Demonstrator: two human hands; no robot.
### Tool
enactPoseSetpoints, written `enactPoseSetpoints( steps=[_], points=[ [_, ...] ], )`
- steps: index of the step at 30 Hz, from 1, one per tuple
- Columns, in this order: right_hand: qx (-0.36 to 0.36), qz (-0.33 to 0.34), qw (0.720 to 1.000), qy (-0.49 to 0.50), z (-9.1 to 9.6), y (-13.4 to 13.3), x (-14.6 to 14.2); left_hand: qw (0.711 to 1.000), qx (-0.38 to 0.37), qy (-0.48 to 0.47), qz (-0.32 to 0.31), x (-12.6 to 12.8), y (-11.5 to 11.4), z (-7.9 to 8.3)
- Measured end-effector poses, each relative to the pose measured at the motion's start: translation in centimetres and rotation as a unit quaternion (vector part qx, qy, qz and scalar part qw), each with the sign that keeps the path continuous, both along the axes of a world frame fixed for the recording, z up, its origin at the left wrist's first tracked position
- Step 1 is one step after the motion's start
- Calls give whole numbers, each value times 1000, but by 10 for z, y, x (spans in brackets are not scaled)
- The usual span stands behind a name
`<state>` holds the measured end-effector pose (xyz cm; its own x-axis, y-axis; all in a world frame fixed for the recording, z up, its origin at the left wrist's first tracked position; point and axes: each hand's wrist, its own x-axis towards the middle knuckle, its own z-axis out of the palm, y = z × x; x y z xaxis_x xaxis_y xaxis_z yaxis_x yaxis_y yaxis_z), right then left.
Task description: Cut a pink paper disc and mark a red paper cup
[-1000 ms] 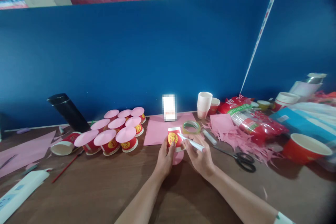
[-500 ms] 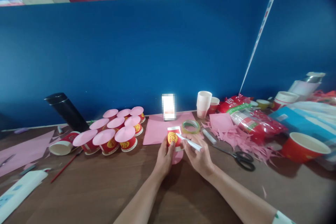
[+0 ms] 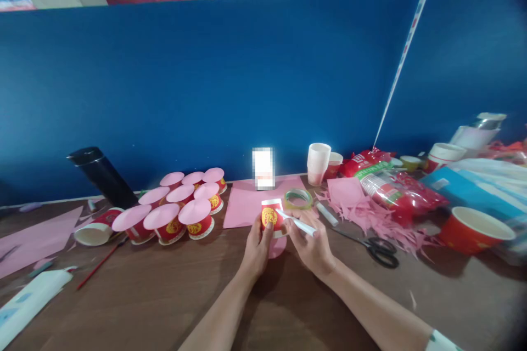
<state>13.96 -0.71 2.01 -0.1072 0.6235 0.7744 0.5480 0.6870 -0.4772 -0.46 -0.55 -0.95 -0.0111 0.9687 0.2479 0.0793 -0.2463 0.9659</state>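
My left hand (image 3: 257,247) grips a small red paper cup (image 3: 270,215) with a yellow emblem, held upside down at the middle of the brown table. A pink paper disc (image 3: 278,247) lies beneath the cup and my hands. My right hand (image 3: 313,244) is closed around a white glue stick (image 3: 297,222) whose tip touches the cup's right side. A roll of clear tape (image 3: 300,198) lies just behind my right hand.
Several upturned red cups topped with pink discs (image 3: 181,209) cluster at the left, beside a black flask (image 3: 102,175). A pink sheet (image 3: 247,203) lies behind the cup. Scissors (image 3: 376,249), pink scraps (image 3: 370,219), stacked white cups (image 3: 319,163) and a red bowl (image 3: 473,230) fill the right.
Both hands stay on the cup and glue stick with barely any movement. The view has drifted slightly.
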Motion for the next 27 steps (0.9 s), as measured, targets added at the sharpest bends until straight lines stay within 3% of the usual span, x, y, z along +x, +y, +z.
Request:
enactPoseSetpoints(
  steps=[27],
  points=[
    [3,-9,1000,0,1,1,2,1000,9,-1,-5,0,-1,4]
  ],
)
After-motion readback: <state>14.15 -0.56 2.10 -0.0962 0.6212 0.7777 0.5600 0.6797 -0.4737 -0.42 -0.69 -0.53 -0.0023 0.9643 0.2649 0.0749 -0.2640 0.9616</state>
